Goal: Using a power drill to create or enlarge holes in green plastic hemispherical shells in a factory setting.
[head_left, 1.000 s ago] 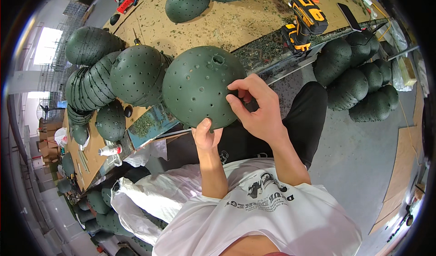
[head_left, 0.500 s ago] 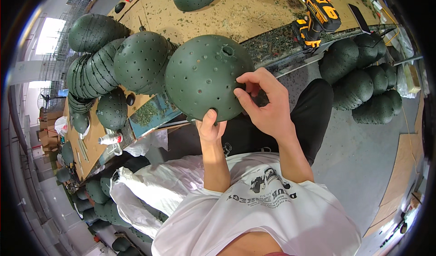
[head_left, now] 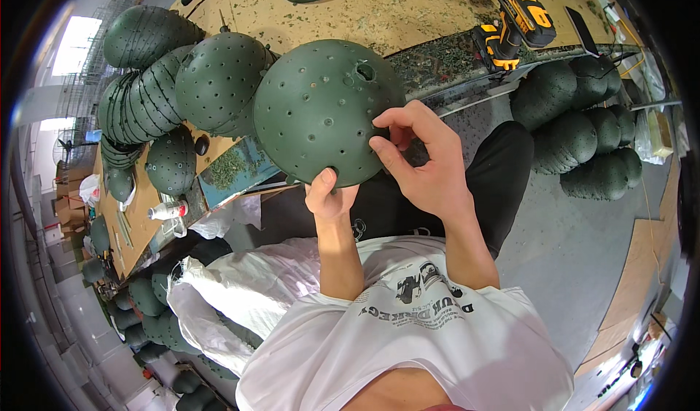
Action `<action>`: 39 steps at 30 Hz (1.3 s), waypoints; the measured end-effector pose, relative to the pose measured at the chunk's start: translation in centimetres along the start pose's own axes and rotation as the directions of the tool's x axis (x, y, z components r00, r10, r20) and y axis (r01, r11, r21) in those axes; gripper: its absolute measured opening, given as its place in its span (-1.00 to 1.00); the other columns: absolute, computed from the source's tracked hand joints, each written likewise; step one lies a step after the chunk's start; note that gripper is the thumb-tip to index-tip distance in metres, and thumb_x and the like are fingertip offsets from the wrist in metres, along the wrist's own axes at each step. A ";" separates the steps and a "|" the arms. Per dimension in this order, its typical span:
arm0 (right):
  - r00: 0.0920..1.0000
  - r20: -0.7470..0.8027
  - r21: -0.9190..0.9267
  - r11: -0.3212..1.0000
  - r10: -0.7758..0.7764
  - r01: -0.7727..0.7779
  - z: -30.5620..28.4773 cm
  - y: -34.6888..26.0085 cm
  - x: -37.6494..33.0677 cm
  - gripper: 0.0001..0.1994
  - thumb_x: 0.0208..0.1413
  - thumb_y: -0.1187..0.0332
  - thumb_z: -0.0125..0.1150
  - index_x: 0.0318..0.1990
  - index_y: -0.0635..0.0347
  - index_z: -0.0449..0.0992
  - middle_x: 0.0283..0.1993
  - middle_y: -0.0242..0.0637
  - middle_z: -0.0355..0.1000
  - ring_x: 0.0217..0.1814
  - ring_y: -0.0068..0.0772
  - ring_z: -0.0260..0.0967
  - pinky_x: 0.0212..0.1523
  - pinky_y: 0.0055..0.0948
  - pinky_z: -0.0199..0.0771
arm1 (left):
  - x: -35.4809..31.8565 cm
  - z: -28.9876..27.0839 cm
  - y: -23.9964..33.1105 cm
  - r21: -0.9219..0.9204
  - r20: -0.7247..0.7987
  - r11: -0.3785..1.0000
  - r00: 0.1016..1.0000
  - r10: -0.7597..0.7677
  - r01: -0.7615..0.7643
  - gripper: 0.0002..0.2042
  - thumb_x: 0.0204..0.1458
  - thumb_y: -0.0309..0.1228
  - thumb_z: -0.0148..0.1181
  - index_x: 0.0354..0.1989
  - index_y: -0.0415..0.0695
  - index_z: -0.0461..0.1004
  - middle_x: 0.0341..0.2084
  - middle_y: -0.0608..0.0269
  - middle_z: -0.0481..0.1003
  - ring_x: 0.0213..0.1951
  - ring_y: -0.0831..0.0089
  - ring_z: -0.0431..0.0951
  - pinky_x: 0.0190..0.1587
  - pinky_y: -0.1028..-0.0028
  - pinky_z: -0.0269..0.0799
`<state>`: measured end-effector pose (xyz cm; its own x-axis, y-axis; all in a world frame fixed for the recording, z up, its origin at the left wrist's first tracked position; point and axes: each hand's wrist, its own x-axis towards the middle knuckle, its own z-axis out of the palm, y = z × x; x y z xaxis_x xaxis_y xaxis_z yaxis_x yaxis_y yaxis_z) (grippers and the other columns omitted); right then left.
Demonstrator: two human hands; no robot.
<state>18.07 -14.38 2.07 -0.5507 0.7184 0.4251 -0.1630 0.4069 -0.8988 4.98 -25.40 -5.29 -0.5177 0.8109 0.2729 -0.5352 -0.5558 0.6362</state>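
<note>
Hands [head_left: 379,178] on perforated green dome [head_left: 321,108]

A person seen from above wears a white short-sleeved T-shirt [head_left: 408,338] with a dark printed graphic and lettering across the chest. Dark black trousers [head_left: 496,170] cover the legs. Both forearms are bare, with no watch, gloves or rings visible on the left hand [head_left: 329,196] or the right hand [head_left: 423,163].

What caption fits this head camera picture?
Left hand holds a dark green holed dome while right hand pinches its edge.
</note>
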 end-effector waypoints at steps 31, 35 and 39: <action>0.996 0.075 0.002 0.999 0.040 -0.040 -1.3 -1.5 -0.1 -0.79 -0.04 0.49 0.33 -0.30 0.21 0.39 -0.48 -0.35 0.24 -0.53 -0.52 0.17 -0.52 -0.51 0.21 | -0.6 0.6 0.1 -0.163 0.070 0.987 0.997 0.027 -0.015 -0.46 0.03 -0.34 0.24 0.20 -0.27 0.32 0.05 0.00 0.46 0.07 0.14 0.50 0.13 0.20 0.43; 0.996 0.034 -0.004 0.997 0.077 -0.077 -0.9 -1.5 -0.3 -0.79 -0.04 0.46 0.35 -0.32 0.20 0.39 -0.48 -0.36 0.26 -0.53 -0.52 0.17 -0.51 -0.51 0.21 | -0.7 0.4 0.1 -0.122 0.070 0.992 0.997 0.033 -0.024 -0.45 0.02 -0.32 0.26 0.20 -0.27 0.32 0.05 0.01 0.46 0.07 0.14 0.50 0.14 0.20 0.42; 0.995 0.003 0.059 0.993 0.104 -0.104 -0.8 -1.1 -0.6 -0.82 0.00 0.47 0.32 -0.37 0.24 0.39 -0.48 -0.35 0.28 -0.52 -0.52 0.20 -0.49 -0.50 0.25 | -0.9 0.3 0.4 -0.116 0.100 0.993 0.995 0.012 0.000 -0.44 0.03 -0.33 0.26 0.21 -0.27 0.31 0.06 0.01 0.45 0.08 0.14 0.49 0.16 0.19 0.41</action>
<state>19.19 -14.78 2.86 -0.5673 0.7551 0.3286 -0.1525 0.2958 -0.9430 5.41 -26.30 -5.07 -0.4550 0.8184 0.3511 -0.6090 -0.5736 0.5478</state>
